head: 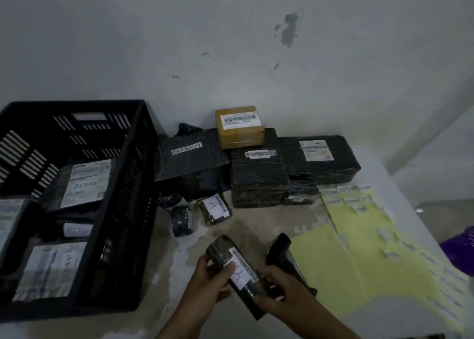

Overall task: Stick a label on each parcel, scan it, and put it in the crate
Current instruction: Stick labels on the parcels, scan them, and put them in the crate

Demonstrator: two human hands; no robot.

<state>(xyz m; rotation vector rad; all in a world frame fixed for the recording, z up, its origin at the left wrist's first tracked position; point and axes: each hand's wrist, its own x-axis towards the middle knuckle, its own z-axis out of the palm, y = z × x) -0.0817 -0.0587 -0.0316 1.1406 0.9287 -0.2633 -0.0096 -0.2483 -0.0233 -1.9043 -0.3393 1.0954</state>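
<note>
Black-wrapped parcel, labelled, gripped above the table by left hand fingers curled round it, right hand clutching the scanner — scanning next, then the crate.

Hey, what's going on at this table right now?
A person is working through parcels. The left hand and right hand both hold a small black parcel that already bears a white label; the right hand also grips a black scanner. The black crate on the left holds several labelled parcels. More wrapped parcels wait by the wall, beside yellow label sheets.
</note>
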